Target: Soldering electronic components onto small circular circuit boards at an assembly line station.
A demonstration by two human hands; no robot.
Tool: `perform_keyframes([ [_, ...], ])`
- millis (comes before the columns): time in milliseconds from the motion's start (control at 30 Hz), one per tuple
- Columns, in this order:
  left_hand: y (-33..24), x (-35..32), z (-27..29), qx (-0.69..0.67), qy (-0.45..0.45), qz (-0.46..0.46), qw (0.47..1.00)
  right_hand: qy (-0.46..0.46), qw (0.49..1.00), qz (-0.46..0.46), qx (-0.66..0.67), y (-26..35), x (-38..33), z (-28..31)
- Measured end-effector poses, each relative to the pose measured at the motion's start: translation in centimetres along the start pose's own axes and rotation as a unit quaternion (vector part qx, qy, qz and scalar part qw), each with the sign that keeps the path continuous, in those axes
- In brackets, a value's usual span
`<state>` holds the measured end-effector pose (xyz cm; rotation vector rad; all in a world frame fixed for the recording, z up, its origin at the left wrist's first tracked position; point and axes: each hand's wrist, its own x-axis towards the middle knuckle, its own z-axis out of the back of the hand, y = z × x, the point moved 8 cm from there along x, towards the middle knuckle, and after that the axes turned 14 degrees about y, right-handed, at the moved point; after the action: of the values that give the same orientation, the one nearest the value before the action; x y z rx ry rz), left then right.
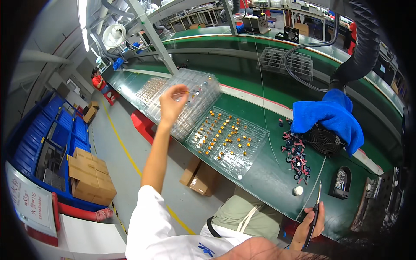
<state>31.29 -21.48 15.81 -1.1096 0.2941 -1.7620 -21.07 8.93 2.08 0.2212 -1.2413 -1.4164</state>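
Note:
My left hand [172, 104] is raised at the near edge of a stack of clear plastic trays [203, 97]. Its fingers are curled to a pinch; what sits at the fingertips is too small to make out. In my right hand [310, 225], low on the right, is a soldering iron [316, 214] with a black handle, its thin metal tip pointing up and away. Between the hands lies a clear tray [232, 168] dotted with small orange-yellow components [228, 139]. Right of it, small dark parts with pinkish-red wires [298, 159] form a loose pile on the green bench [273, 186].
A blue cloth [327, 116] drapes over a duct end above a round black grille [325, 141]. Near the iron are a small white lump [298, 190] and a black holder [342, 182] with metal bits. Cardboard boxes [91, 175] and blue racks [37, 130] stand left.

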Motion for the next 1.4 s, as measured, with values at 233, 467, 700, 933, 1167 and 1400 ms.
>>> perform_keyframes([
  [233, 6.1, 1.1, 0.6, 0.122, 0.056, 0.055, 0.989, -0.010, 1.000, 0.002, -0.004, 0.0, -0.4, 0.1],
  [467, -14.2, -8.0, -14.8, 0.059, 0.218, -0.105, 0.969, 0.038, 0.997, 0.036, 0.065, 0.2, 0.7, -1.9],
  [700, -18.4, -9.7, -27.1, 0.068, 0.313, -0.146, 0.936, 0.063, 0.995, 0.073, 0.038, 1.2, 1.3, -1.6],
  [933, -17.9, -9.2, -28.7, 0.088, 0.315, -0.170, 0.929, 0.048, 0.993, 0.108, 0.019, 1.8, 1.1, -1.5],
  [1167, -21.4, -11.7, -25.9, -0.110, 0.415, -0.123, 0.895, 0.039, 0.994, 0.099, -0.006, 2.0, 1.7, -1.0],
  [1400, -20.7, -17.0, -30.2, -0.342, 0.473, 0.079, 0.808, 0.066, 0.992, 0.107, 0.014, 2.6, 2.2, -1.6],
])
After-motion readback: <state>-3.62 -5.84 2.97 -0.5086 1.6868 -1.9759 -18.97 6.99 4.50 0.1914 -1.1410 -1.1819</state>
